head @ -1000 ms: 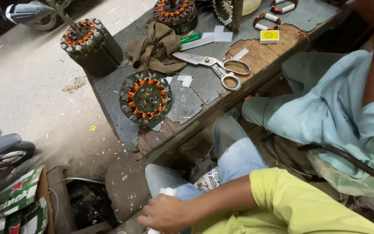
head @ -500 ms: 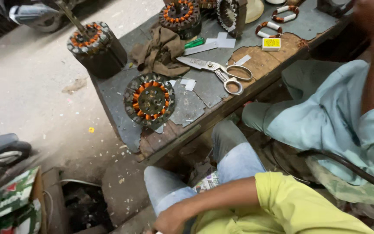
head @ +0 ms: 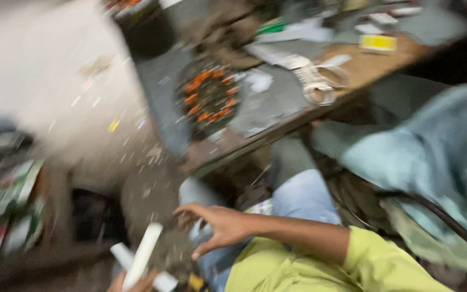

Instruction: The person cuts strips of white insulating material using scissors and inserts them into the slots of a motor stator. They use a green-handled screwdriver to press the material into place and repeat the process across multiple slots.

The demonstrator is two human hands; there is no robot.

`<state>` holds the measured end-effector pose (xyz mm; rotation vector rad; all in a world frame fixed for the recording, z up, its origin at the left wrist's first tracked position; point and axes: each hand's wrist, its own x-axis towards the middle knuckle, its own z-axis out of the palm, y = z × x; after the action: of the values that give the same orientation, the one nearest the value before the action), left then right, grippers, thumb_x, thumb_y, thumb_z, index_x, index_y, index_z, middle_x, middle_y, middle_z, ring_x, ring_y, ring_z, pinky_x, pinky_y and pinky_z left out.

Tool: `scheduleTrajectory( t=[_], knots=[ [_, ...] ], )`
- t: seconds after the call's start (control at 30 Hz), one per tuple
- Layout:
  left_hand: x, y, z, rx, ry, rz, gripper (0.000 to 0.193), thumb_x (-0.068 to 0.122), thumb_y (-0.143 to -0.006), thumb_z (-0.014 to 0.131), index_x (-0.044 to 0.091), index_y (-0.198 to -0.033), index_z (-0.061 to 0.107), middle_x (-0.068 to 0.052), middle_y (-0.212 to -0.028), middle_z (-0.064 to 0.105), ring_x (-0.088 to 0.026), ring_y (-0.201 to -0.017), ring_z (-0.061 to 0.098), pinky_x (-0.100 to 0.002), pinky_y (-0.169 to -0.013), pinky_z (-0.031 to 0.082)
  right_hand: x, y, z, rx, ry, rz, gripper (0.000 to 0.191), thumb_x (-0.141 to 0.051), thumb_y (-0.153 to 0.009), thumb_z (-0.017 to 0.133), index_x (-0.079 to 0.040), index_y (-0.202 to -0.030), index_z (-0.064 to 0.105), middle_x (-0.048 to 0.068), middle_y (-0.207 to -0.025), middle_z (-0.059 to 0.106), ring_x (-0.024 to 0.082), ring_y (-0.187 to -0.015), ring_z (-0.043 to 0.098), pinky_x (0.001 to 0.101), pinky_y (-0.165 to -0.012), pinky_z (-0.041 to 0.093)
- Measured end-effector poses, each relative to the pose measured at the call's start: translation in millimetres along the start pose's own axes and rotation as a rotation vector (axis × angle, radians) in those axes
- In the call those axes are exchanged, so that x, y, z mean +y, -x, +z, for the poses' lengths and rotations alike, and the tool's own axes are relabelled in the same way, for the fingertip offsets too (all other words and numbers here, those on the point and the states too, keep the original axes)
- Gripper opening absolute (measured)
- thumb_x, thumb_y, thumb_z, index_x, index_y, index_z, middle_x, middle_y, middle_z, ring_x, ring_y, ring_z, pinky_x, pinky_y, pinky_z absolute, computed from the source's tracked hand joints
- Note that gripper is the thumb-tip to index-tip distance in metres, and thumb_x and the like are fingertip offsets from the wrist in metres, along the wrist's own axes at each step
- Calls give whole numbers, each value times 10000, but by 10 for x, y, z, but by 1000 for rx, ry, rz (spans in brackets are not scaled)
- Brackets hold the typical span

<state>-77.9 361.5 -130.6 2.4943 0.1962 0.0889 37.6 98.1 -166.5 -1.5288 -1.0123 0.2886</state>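
Low in the blurred head view, over the lap in pale jeans (head: 304,197): right hand (head: 220,224) at the end of a bare forearm in a yellow-green sleeve (head: 309,267), forearm running in from the right and angled slightly down to the wrist, palm turned down and leftwards. Fingers spread wide and curled like a claw, closed on nothing, tips just short of the white tube (head: 142,256). Left hand (head: 133,282) at the very bottom edge, mostly cut off, fingers wrapped round the tube's lower end (grip itself only partly visible). White tube tilted, upper end up and to the right, crossing a second white strip (head: 155,274) lying beneath it. Well apart, higher in the view, on the low wooden bench (head: 277,127): round stator with orange windings (head: 209,97) and scissors (head: 312,81), both smeared by motion. At right, another seated person in light blue clothing (head: 422,157)
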Motion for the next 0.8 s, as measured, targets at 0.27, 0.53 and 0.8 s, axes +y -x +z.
scheduleTrajectory(
  t=[0.27,0.53,0.8],
  knots=[
    [165,127,-360,-44,99,250,376,144,-930,717,291,-1275,711,-161,-1120,627,-351,-957,652,-448,-808,528,-59,-322,1087,121,-568,459,305,-126,-1018,533,10,-1288,567,46,-996,654,107,-794,653,257,-655,531],
    [-618,-758,-955,280,-1003,1026,769,96,-991,575,626,-1475,297,-152,-1282,658,-150,-592,620,-271,-448,510,66,-336,822,46,-133,572,288,-151,-1055,504,-7,-1215,696,38,-671,550,111,-609,505,269,-585,469],
    [-1792,-1983,-1885,-310,-1023,382,171,297,-898,660,137,-855,700,-80,-729,733,-310,-700,739,-455,-591,580,941,-194,668,138,-21,654,300,-130,-1043,496,18,-1219,690,77,-619,593,136,-511,534,288,-528,490]
  ],
)
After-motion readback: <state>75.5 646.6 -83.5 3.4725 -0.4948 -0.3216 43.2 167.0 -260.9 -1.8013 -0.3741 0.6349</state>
